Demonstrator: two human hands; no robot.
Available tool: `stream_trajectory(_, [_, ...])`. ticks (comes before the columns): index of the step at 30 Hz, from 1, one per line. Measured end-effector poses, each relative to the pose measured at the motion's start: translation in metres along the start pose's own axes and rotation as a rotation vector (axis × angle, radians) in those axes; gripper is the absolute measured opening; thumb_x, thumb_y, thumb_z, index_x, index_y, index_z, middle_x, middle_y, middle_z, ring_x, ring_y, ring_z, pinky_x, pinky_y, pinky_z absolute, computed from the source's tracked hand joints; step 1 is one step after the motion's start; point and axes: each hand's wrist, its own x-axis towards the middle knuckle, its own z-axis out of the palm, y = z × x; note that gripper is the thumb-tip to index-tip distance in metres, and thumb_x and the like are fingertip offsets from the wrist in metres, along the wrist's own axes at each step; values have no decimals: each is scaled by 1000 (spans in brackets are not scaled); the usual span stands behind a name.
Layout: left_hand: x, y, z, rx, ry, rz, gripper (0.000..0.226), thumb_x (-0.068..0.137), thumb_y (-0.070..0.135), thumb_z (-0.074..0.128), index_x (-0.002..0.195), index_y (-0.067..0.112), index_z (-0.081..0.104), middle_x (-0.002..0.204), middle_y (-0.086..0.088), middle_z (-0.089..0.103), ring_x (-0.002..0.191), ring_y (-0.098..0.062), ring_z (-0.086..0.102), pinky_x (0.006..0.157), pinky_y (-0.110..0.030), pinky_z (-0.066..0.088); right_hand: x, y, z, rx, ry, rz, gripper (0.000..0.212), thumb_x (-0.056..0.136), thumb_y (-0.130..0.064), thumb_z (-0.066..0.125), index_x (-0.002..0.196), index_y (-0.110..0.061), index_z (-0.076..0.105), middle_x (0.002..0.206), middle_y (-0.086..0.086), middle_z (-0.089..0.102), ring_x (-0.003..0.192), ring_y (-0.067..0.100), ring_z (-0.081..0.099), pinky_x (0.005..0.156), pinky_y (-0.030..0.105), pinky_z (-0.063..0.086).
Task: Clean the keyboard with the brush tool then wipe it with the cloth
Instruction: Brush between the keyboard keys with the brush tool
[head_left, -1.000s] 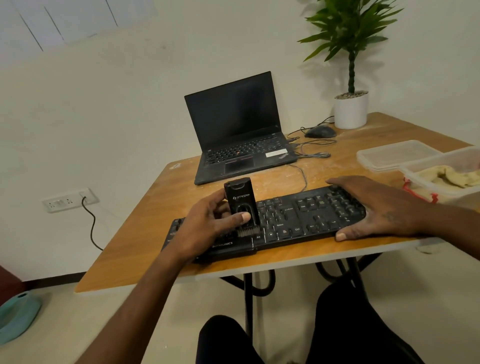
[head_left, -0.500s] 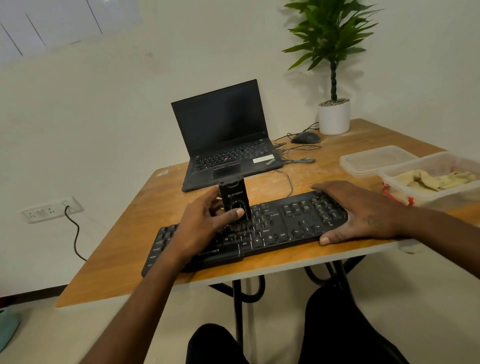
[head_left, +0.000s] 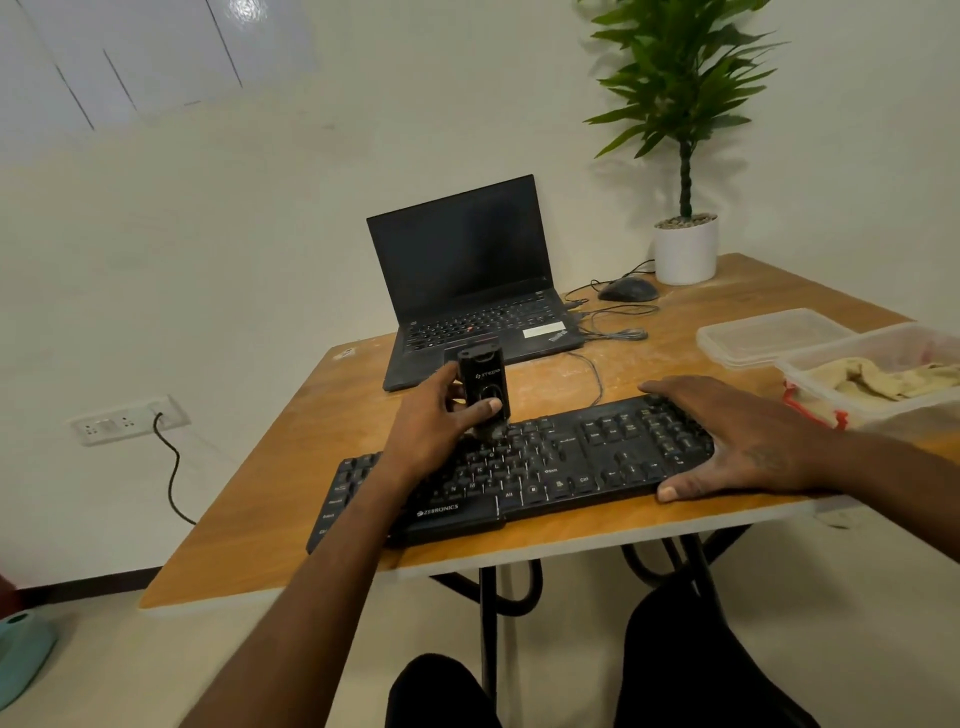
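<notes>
We are working the brush tool (head_left: 483, 387) across the keyboard (head_left: 524, 467), and over the last second it has been travelling from the lower middle rows up toward the upper rows, just left of the centre block. That tells us the brushing step is under way and not finished: the number pad and the far left keys are, in our judgement, not yet covered, and the wiping has not begun.

Our left hand (head_left: 434, 421) is gripping the black tool upright, thumb pressed on its front face and fingers wrapped behind it, with the forearm reaching in from the lower left. The bristle end is meeting the keys, though it is dark against dark there, so we are only fairly sure the bristles are touching. Our right hand (head_left: 737, 441) is lying flat, fingers straight, over the keyboard's right end, thumb at the near edge, pinning it to the worktop (head_left: 291, 499).

The cloth (head_left: 878, 379) is waiting crumpled in the clear container (head_left: 810, 376) at the right edge, well apart from the keyboard.
</notes>
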Motion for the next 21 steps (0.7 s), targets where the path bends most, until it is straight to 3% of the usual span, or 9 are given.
stream_trajectory(2, [-4, 1, 3, -30, -17, 2, 58, 94, 36, 77, 146, 23, 56, 127, 0, 71, 98, -9, 73, 93, -43, 63, 1, 1, 0, -3, 5, -4, 119, 59, -95, 61, 153, -47, 6, 157, -16, 24, 129, -1, 30, 109, 37, 41])
stream_trajectory(6, [-39, 5, 3, -159, -56, 5, 45, 95, 26, 77, 136, 25, 58, 104, 7, 71, 90, 4, 72, 72, -17, 59, 0, 3, 3, 18, 24, -15, 118, 60, -92, 64, 154, -46, 9, 153, -17, 27, 127, -2, 30, 110, 39, 41])
stream_trajectory(8, [-58, 7, 0, -239, -91, -4, 47, 93, 24, 77, 136, 24, 59, 102, 1, 75, 92, -5, 75, 74, -19, 59, 1, 3, 3, 26, 24, -20, 118, 60, -92, 65, 153, -46, 9, 153, -17, 28, 129, 0, 32, 110, 40, 41])
stream_trajectory(10, [-65, 8, -1, -270, -106, -7, 47, 93, 23, 76, 136, 26, 58, 108, 6, 77, 97, -9, 76, 78, -20, 60, 2, 4, 3, 28, 27, -21, 118, 60, -92, 65, 153, -46, 9, 153, -16, 28, 129, 0, 33, 110, 40, 42])
stream_trajectory(14, [-38, 6, 7, -127, -44, 26, 49, 95, 29, 77, 140, 23, 58, 115, 10, 72, 98, 6, 70, 84, -19, 61, 1, 4, 3, 27, 16, -21, 119, 61, -90, 66, 154, -46, 8, 156, -15, 26, 130, 1, 33, 110, 37, 40])
stream_trajectory(17, [-5, 1, 13, -40, 9, 52, 56, 95, 36, 77, 145, 23, 56, 128, 4, 71, 99, -4, 72, 91, -32, 61, 2, 4, 2, 34, 0, -22, 123, 58, -90, 68, 155, -46, 5, 158, -15, 24, 134, 5, 34, 111, 36, 40])
stream_trajectory(19, [7, 1, 16, 5, 29, 46, 55, 96, 37, 76, 146, 22, 55, 134, 0, 70, 100, -3, 68, 88, -26, 56, 2, 5, 0, 44, -23, -20, 127, 56, -92, 68, 155, -46, 2, 158, -17, 20, 135, 4, 33, 112, 36, 38])
stream_trajectory(21, [8, 2, 17, 11, 28, 35, 55, 96, 38, 76, 145, 22, 55, 133, 1, 69, 101, -3, 67, 90, -29, 57, 1, 7, 2, 59, -35, -20, 129, 57, -90, 69, 155, -46, -2, 158, -20, 16, 134, 3, 31, 111, 34, 38])
